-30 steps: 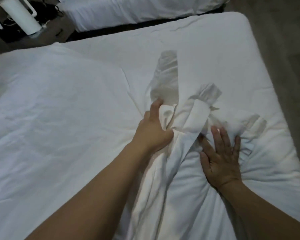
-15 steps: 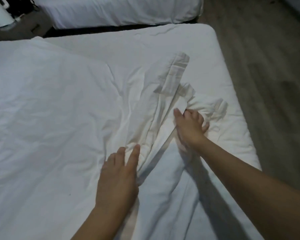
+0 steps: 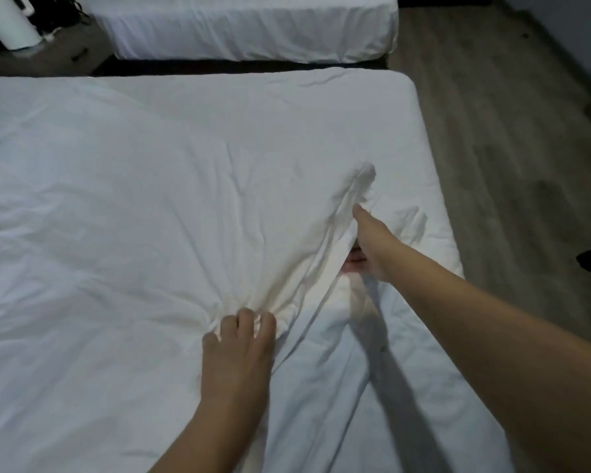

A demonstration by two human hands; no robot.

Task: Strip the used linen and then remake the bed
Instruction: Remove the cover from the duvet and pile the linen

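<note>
From the head camera, the work looks like the remaking stage: a white cover (image 3: 157,213) is being spread over the bed (image 3: 420,138), which fills the centre of the frame. The left hand (image 3: 238,356), low centre, has its fingertips curled into a bunch of cloth. The right hand (image 3: 371,247), right of centre, grips a raised fold (image 3: 355,192), its fingers partly hidden under the cloth. The next move likely calls for pulling that fold flat toward the right edge (my guess). A second bed (image 3: 246,29) sits along the top.
</note>
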